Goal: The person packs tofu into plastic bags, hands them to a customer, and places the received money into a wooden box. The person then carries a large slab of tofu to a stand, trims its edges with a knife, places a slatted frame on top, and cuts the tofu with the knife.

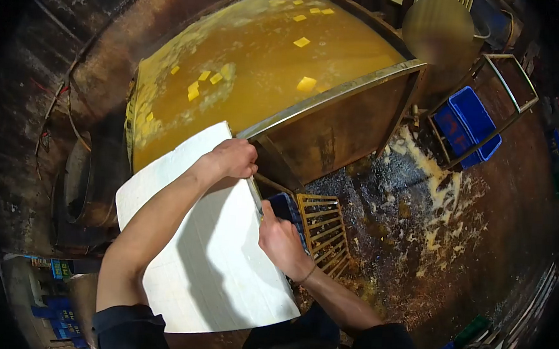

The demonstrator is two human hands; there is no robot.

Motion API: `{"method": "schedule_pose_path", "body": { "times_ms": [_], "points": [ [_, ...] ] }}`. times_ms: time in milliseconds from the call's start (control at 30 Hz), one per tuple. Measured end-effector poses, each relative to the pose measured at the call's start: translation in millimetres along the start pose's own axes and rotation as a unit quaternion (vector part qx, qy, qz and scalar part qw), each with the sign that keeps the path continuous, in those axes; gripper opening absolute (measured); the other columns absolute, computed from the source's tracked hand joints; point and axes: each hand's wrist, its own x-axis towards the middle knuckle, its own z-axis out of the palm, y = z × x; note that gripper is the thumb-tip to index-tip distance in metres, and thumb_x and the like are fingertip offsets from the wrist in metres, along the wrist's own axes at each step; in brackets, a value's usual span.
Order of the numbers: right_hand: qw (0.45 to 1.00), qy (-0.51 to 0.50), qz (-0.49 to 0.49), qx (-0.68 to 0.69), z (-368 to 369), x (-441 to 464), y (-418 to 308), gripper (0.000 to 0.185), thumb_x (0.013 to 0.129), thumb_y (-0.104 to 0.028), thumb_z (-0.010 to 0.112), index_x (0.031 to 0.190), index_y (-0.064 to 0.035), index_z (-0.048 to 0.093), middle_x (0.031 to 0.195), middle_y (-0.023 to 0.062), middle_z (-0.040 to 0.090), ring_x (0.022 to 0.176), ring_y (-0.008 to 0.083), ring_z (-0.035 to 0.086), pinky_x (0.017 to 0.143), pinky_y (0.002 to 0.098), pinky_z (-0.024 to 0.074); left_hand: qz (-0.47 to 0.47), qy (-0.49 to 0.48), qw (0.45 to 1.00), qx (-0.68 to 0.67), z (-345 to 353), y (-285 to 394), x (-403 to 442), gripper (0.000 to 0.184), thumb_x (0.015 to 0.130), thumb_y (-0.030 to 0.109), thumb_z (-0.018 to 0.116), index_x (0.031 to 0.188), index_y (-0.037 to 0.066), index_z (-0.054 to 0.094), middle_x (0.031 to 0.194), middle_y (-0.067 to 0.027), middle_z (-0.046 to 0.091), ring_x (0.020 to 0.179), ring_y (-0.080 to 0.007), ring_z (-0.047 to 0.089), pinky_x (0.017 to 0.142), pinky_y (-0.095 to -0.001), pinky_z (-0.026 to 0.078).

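A large white slab or board point(223, 254) lies in front of me, its far corner by the rim of a vat of yellow-brown liquid point(247, 76). My left hand point(234, 157) is closed at the board's right edge near that corner, fingers curled over the edge. Closer to me, my right hand point(282, 242) is closed beside the same edge, with one finger extended along it. A small dark bit shows by its fingertips, too little to name. My left forearm crosses above the board and casts a shadow on it.
Small yellow squares point(301, 42) float in the vat, which has a metal rim point(335, 98). A slatted rack point(327, 232) stands right of my right hand. Farther right are a blue crate point(468, 128) and a metal frame point(515, 80) on a wet, residue-streaked floor point(418, 208).
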Motion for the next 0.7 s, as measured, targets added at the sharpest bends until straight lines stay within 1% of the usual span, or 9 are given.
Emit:
{"method": "schedule_pose_path", "body": {
  "times_ms": [167,200,300,333,433,500,567,600,700],
  "points": [
    [0.999,-0.004,-0.011,0.039,-1.8,-68.4,15.5,0.055,0.076,0.003,0.055,0.128,0.0083,0.037,0.066,0.0186,0.058,0.057,0.0326,0.06,0.051,0.0405,0.0466,0.063,-0.084,0.994,0.003,16.8,49.1,-11.0,0.022,0.074,0.025,0.058,0.07,0.005,0.068,0.07,-0.0181,0.064,0.072,-0.0375,0.062,0.069,-0.046,0.051],
    [1.0,0.011,-0.022,-0.006,-1.2,-80.4,19.2,0.059,0.076,-0.004,0.058,0.13,0.0075,0.035,0.064,0.0175,0.06,0.057,0.0334,0.061,0.049,0.0436,0.0478,0.063,-0.103,0.993,0.002,17.4,61.9,-15.5,0.023,0.075,0.025,0.058,0.07,0.005,0.068,0.07,-0.0183,0.064,0.072,-0.0375,0.062,0.07,-0.0461,0.051],
    [0.999,-0.004,-0.017,-0.035,-5.5,-114.6,21.7,0.058,0.079,-0.005,0.057,0.131,0.0061,0.035,0.063,0.0179,0.059,0.055,0.0328,0.061,0.047,0.042,0.0474,0.074,-0.143,0.985,-0.063,20.6,98.1,-32.2,0.024,0.076,0.025,0.059,0.072,0.004,0.068,0.071,-0.019,0.064,0.074,-0.0374,0.063,0.071,-0.0465,0.051],
    [0.998,0.02,-0.033,-0.041,-5.6,-125.7,21.8,0.056,0.08,-0.005,0.057,0.131,0.0041,0.036,0.064,0.0184,0.059,0.055,0.0323,0.061,0.046,0.0411,0.0476,0.08,-0.147,0.982,-0.088,26.3,107.0,-37.0,0.023,0.076,0.024,0.059,0.073,0.003,0.068,0.071,-0.0191,0.064,0.075,-0.0373,0.063,0.072,-0.0464,0.051],
    [1.0,0.008,-0.006,-0.01,-15.0,-159.5,17.5,0.054,0.08,-0.004,0.057,0.13,0.003,0.036,0.066,0.0182,0.058,0.056,0.0332,0.06,0.047,0.0419,0.0478,0.092,-0.157,0.975,-0.131,39.4,133.7,-50.8,0.021,0.075,0.023,0.059,0.073,0.003,0.068,0.073,-0.0194,0.065,0.077,-0.0371,0.063,0.074,-0.0457,0.05],
    [1.0,0.001,0.016,0.022,-18.1,-183.2,16.5,0.053,0.079,0.001,0.057,0.128,0.0019,0.039,0.07,0.0217,0.059,0.058,0.0355,0.06,0.05,0.0418,0.0481,0.101,-0.163,0.971,-0.146,45.9,153.7,-56.8,0.021,0.075,0.022,0.059,0.074,0.003,0.068,0.074,-0.0194,0.065,0.079,-0.037,0.063,0.075,-0.0452,0.05],
    [0.999,-0.01,0.038,0.018,-16.2,-205.9,16.6,0.054,0.079,0.0,0.058,0.129,0.0023,0.038,0.073,0.0233,0.06,0.06,0.037,0.061,0.049,0.0423,0.0489,0.111,-0.243,0.952,-0.148,54.1,171.2,-59.5,0.025,0.075,0.027,0.061,0.076,0.004,0.07,0.081,-0.0192,0.067,0.085,-0.0351,0.064,0.079,-0.0423,0.051],
    [0.999,-0.004,0.039,0.008,-11.2,-212.6,21.8,0.053,0.08,-0.001,0.058,0.129,0.0006,0.04,0.077,0.0238,0.061,0.064,0.0381,0.062,0.05,0.0434,0.0494,0.119,-0.247,0.951,-0.14,59.3,177.0,-61.2,0.027,0.076,0.029,0.061,0.079,0.004,0.07,0.085,-0.0183,0.067,0.089,-0.0342,0.063,0.08,-0.0416,0.05],
    [0.997,0.022,0.008,-0.079,-8.1,-216.3,30.4,0.052,0.08,-0.002,0.059,0.13,-0.0045,0.044,0.081,0.0215,0.062,0.064,0.0368,0.062,0.051,0.0426,0.0496,0.165,-0.249,0.94,-0.165,59.0,186.6,-65.1,0.026,0.077,0.028,0.059,0.078,0.004,0.069,0.077,-0.0179,0.066,0.08,-0.0349,0.063,0.075,-0.0421,0.05]
  ]
}}
